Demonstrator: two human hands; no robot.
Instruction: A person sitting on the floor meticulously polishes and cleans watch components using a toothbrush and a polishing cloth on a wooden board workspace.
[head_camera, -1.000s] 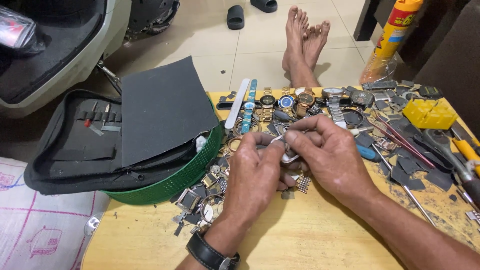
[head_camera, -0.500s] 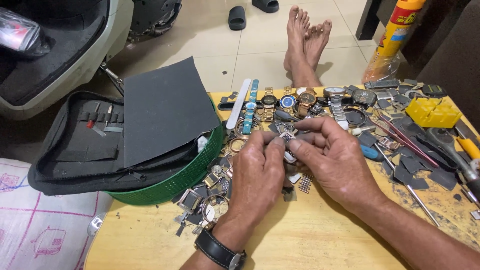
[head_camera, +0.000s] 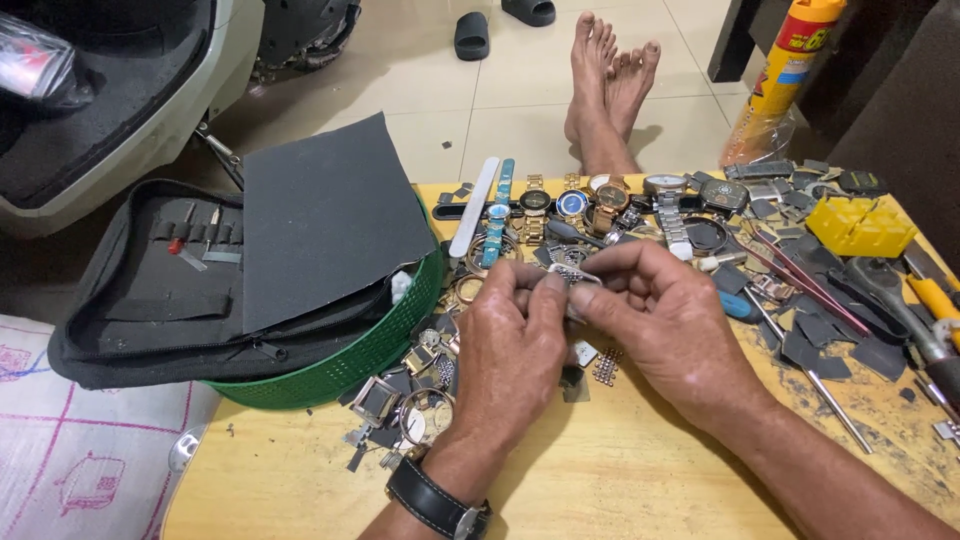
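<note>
You hold a small silvery metal watch-band piece (head_camera: 574, 275) between both hands, just above the middle of the pale wooden table (head_camera: 620, 490). It is a short, flat, ribbed strip, bright and shiny, and most of it is hidden by your fingertips. Your left hand (head_camera: 512, 350) pinches its near end with thumb and forefinger closed together on it; your right hand (head_camera: 668, 322) clamps the other end the same way, fingers curled. A black strap wristwatch (head_camera: 437, 503) sits on your left wrist.

Behind your hands lies a row of wristwatches (head_camera: 590, 200), gold, steel and blue-faced, at least six, though the far ones overlap too much to count surely. A long white nail-file-shaped strip (head_camera: 474, 206) lies just left of them. To your left, a round green plastic basket (head_camera: 345, 362) with a slotted wall carries one open black fabric tool case (head_camera: 150, 300) and one sheet of dark grey sandpaper (head_camera: 325, 215), matte and gritty. Loose watch cases and rings (head_camera: 410, 400) are scattered near your left wrist. On the right stands one yellow plastic block holder (head_camera: 860, 222), with small dark sandpaper scraps (head_camera: 815, 345) and thin metal rods (head_camera: 825, 405) nearby.
</note>
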